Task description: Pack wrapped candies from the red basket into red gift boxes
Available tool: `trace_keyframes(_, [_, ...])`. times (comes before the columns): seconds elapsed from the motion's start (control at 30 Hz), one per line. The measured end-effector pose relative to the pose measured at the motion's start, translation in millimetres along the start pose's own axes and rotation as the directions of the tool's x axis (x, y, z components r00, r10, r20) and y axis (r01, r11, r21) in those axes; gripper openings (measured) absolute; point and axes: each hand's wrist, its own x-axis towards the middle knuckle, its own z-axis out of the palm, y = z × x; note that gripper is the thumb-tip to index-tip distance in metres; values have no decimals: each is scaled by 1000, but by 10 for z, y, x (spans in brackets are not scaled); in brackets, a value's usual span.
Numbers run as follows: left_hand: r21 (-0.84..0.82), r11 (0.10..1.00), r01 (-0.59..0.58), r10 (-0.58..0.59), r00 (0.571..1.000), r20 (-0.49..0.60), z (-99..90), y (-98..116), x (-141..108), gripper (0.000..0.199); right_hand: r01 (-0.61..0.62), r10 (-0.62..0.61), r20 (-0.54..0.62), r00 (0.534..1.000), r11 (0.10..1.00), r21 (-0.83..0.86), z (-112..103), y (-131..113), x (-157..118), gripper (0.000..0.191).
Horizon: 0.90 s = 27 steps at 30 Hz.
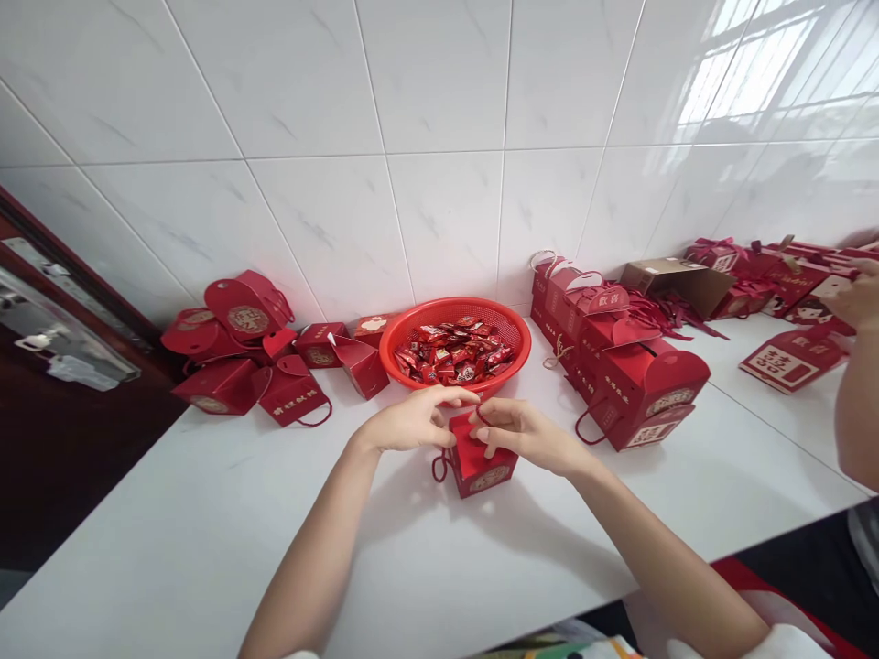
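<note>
A small red gift box stands on the white table in front of me. Gold print shows on its front, and a dark red cord loop hangs out at its left side. My left hand is curled around the box's left and back top edge, thumb against the side. From the right, my right hand closes on the top flaps with thumb and fingers, where a bit of cord shows at the fingertips. The fingers partly hide the box top. Just behind is a red plastic basket of red-wrapped candies.
Several red boxes are piled at the left. A row of closed red boxes stands at the right. Beyond are an open brown carton, ribbons and a flat red box. Another person's hand is at the far right.
</note>
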Motion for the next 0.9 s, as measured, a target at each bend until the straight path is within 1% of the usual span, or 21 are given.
trace_keyframes(0.07, [-131,991,-26,22,999,-32,-58,32,-55,58,2,-2,-5,1000,1000,-15,-7,13,-5,36])
trace_keyframes(0.13, [-286,956,-72,57,996,-62,-90,79,-104,54,10,-10,-10,1000,999,-31,-18,11,-9,37])
trace_keyframes(0.2, [-426,893,-142,103,988,-113,-87,136,-141,52,34,-35,-15,999,999,-37,-26,-27,-13,35])
trace_keyframes(0.27, [-520,828,-212,147,975,-164,-55,193,-166,50,76,-77,-24,997,997,-29,-26,-101,-17,33])
trace_keyframes(0.33, [-560,781,-276,189,959,-209,-5,246,-184,47,111,-113,-49,992,993,-39,-9,-188,-18,32])
trace_keyframes(0.43, [-550,759,-347,222,933,-282,89,309,-194,42,136,-150,-100,984,982,-130,56,-265,-2,33])
trace_keyframes(0.5, [-543,753,-371,235,923,-304,157,339,-192,42,153,-184,-148,972,969,-196,119,-255,27,34])
trace_keyframes(0.57, [-546,743,-388,258,918,-301,218,361,-187,44,167,-227,-224,948,952,-258,176,-211,60,30])
trace_keyframes(0.67, [-546,720,-428,311,903,-297,269,381,-197,43,184,-299,-339,892,925,-331,212,-181,64,20])
trace_keyframes(0.77, [-524,726,-446,344,895,-286,247,380,-235,39,216,-365,-422,830,908,-360,173,-301,-50,17])
trace_keyframes(0.8, [-507,738,-446,344,894,-287,226,373,-250,37,232,-397,-459,795,897,-375,144,-375,-118,17])
trace_keyframes(0.83, [-484,753,-446,339,893,-295,200,363,-262,36,249,-435,-503,747,884,-395,105,-460,-198,16])
trace_keyframes(0.87, [-457,768,-448,335,890,-310,171,350,-271,34,271,-480,-547,686,866,-419,55,-552,-288,14])
trace_keyframes(0.9, [-427,781,-456,332,882,-334,140,336,-275,33,299,-530,-593,606,843,-447,-9,-646,-388,13])
